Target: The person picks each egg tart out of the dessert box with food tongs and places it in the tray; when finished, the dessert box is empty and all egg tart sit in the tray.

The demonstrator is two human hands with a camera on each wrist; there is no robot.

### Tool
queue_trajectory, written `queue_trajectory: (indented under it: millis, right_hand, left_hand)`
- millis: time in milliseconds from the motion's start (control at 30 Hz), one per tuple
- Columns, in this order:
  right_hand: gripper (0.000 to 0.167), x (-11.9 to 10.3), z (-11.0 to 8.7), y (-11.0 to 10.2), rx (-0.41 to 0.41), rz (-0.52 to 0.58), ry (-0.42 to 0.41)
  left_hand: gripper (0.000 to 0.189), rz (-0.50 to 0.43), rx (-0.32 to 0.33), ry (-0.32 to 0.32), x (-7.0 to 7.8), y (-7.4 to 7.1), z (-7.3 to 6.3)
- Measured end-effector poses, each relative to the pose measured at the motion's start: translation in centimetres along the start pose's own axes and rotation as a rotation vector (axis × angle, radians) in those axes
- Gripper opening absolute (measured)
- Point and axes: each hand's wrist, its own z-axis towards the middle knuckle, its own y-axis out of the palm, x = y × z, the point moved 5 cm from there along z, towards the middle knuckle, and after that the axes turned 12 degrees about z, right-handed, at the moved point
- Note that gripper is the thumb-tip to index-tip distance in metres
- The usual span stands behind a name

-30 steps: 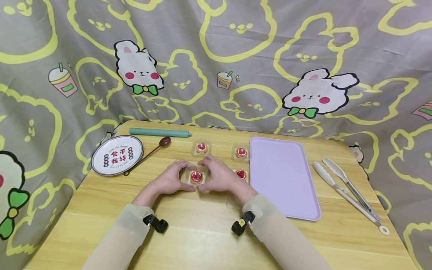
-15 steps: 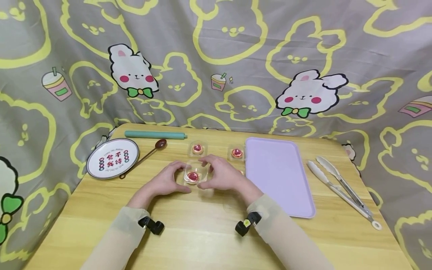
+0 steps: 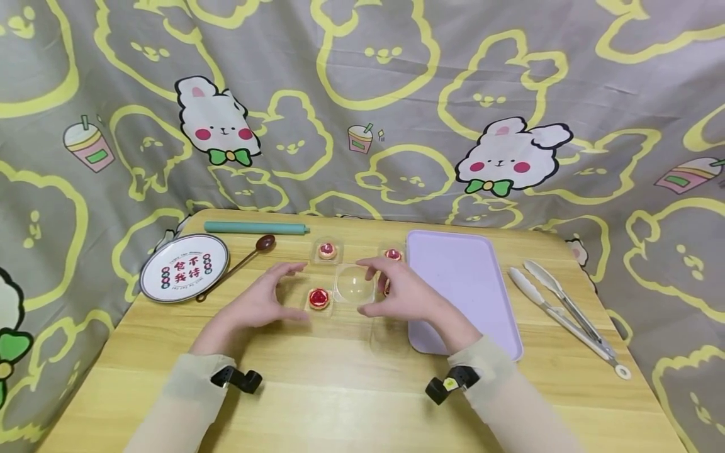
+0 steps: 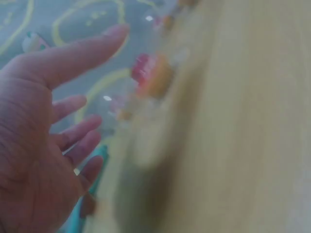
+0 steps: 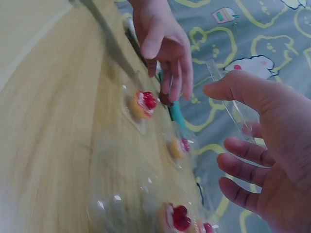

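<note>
My right hand (image 3: pixel 408 296) pinches a clear domed plastic lid (image 3: pixel 354 284) between thumb and fingers, raised over the table; the right wrist view shows the lid (image 5: pixel 232 104) edge-on. Just left of it, a small tart with red topping (image 3: pixel 319 299) sits uncovered on its clear base. Beside that tart, my left hand (image 3: pixel 255 303) is spread with nothing in it; the left wrist view shows loose fingers apart from the blurred tart (image 4: pixel 150 75). Farther back are a tart in a clear box (image 3: pixel 327 251) and another tart (image 3: pixel 393 254). My right fingers mostly hide one more.
A lilac tray (image 3: pixel 464 296) lies right of the tarts, with tongs (image 3: pixel 566 314) beyond it. At left are a white plate (image 3: pixel 184 292), a brown spoon (image 3: pixel 265 243) and a teal rolled item (image 3: pixel 255 228). Clear plastic (image 3: pixel 387 336) lies near my right wrist.
The lid has come off the near tart and moved right in my right hand. My left hand has drawn away to the left, its fingers apart. The view has shifted slightly.
</note>
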Motion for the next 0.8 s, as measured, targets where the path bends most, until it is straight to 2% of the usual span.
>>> queue_trajectory:
  millis: [133,300,400,467,600,700,800]
  right_hand:
    - [0.079,-0.3,-1.4,-1.3,0.032,0.018,-0.044]
    - [0.078,-0.8,-3.0,-2.3,0.049,0.049,-0.09]
    - [0.079,-1.1,-3.7,-2.8,0.051,0.078,-0.115]
    - [0.078,-1.1,-4.2,-3.0,0.052,0.13,-0.121]
    - [0.076,-0.7,-5.2,-3.5,0.071,0.319,-0.131]
    - [0.075,0.0,-5.9,-3.7,0.08,0.481,-0.128]
    - [0.075,0.7,-6.4,-3.6,0.07,0.595,-0.126]
  left_hand:
    - [0.097,-0.006,0.039,0.109,3.0,-0.7,0.3]
    - [0.086,-0.103,0.053,0.239,8.1,0.0,1.0]
    - [0.082,-0.163,0.041,0.272,10.7,0.9,1.4]
    - [0.077,-0.194,0.035,0.275,11.9,1.5,1.6]
    - [0.068,-0.258,0.037,0.277,13.3,2.7,2.1]
    - [0.067,-0.289,0.042,0.277,13.6,3.3,2.4]
    - [0.069,-0.301,0.042,0.279,13.7,3.8,2.7]
